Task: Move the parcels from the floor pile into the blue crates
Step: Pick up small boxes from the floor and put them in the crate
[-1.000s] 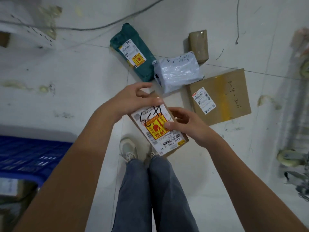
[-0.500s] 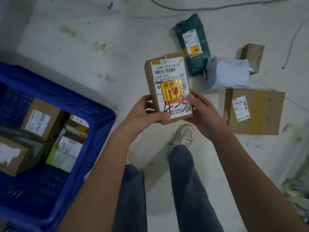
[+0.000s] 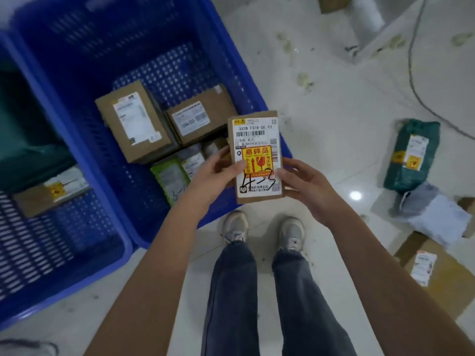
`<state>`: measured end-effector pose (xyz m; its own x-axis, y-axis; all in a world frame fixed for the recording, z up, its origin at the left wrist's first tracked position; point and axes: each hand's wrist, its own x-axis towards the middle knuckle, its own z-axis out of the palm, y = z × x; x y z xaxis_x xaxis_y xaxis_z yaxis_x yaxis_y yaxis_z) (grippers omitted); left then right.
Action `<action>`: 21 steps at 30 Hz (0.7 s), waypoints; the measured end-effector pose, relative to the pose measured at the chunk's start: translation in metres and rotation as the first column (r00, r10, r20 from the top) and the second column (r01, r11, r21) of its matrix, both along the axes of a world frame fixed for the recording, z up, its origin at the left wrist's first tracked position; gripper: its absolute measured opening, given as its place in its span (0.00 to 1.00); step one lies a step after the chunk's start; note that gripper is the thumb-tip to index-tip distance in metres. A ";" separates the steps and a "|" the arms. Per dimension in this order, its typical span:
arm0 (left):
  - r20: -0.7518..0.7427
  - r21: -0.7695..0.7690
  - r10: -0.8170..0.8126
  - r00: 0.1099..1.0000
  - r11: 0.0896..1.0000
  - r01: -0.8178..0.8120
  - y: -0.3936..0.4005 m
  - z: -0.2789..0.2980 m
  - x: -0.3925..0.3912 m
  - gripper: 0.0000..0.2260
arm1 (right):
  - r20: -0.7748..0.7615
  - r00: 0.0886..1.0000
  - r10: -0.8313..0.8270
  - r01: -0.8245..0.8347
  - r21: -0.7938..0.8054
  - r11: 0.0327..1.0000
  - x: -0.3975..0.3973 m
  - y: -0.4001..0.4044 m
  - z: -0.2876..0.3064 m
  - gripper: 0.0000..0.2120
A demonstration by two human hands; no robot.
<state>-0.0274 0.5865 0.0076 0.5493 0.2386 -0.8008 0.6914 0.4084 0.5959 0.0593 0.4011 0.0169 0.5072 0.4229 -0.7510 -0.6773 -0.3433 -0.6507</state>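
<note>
We hold the flat brown cardboard parcel w/ white label and yellow fragile sticker [image 3: 257, 156] betw. both hands: left hand [image 3: 218, 173] grips its left edge, thumb on the label; right hand [image 3: 304, 182] grips the right edge. Long axis points away from us. Large blue perforated plastic crate [image 3: 84, 155] lies left-fwd of the hands, parcel over its near-right corner; left hand nearer. We judge next move = short shift left, then lower in.

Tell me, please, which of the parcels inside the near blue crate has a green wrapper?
It is the small green parcel lying nearest the left hand; the other parcels in that blue crate, such as the two brown boxes behind it, are plain cardboard.
</note>
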 end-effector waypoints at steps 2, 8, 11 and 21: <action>-0.039 0.019 0.074 0.997 0.997 -0.073 0.015 -0.008 -0.023 0.26 | -0.018 0.998 0.064 -0.064 -0.025 0.998 -0.007 0.027 -0.009 0.13; -0.077 0.055 0.244 0.967 0.969 -0.240 0.031 -0.031 -0.079 0.18 | -0.082 0.951 0.297 -0.305 -0.111 0.946 -0.039 0.081 -0.040 0.11; -0.117 0.059 0.335 0.935 0.942 -0.330 0.032 -0.046 -0.093 0.16 | -0.046 0.911 0.410 -0.411 -0.180 0.894 -0.058 0.102 -0.058 0.17; -0.252 0.337 0.559 0.790 0.816 -0.470 0.075 -0.141 -0.106 0.20 | 0.101 0.763 0.638 -0.569 -0.362 0.738 -0.112 0.194 -0.160 0.17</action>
<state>-0.1333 0.6612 -0.1331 0.0061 0.6203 -0.7843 0.5892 0.6316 0.5040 -0.0522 0.5946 -0.1430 0.3758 0.4719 -0.7975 -0.1224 -0.8278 -0.5475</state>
